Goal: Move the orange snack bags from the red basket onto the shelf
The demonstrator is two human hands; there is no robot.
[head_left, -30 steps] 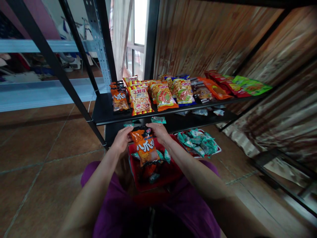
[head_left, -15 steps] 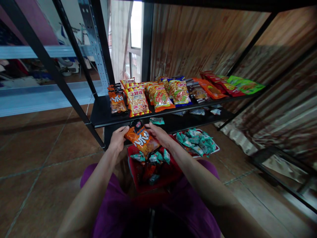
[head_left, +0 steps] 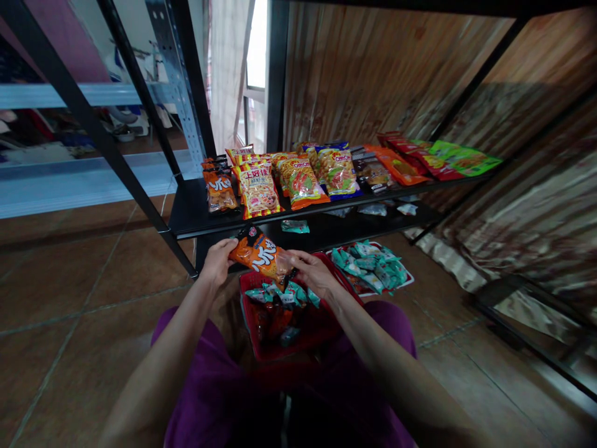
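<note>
Both hands hold an orange snack bag (head_left: pixel 261 255) above a red basket (head_left: pixel 321 326) on my lap. My left hand (head_left: pixel 218 261) grips the bag's left top corner; my right hand (head_left: pixel 311 274) pinches its lower right end, so the bag lies tilted nearly sideways. The basket holds several small teal packets (head_left: pixel 280 294) and darker packs. Just ahead, a black shelf (head_left: pixel 191 211) carries a row of snack bags; a matching orange bag (head_left: pixel 219 191) lies at its left end beside a red and yellow bag (head_left: pixel 257 190).
More bags (head_left: pixel 336 171) run rightward along the shelf to a green pack (head_left: pixel 464 158). A lower shelf holds loose teal packets (head_left: pixel 295 226). A tray of teal packets (head_left: pixel 373 264) sits on the tiled floor. Black rack posts (head_left: pixel 102 130) rise at left; a curtain (head_left: pixel 536 205) hangs at right.
The orange bag has risen out of the basket and turned from upright to nearly sideways. My right hand slid from its top to its lower right end.
</note>
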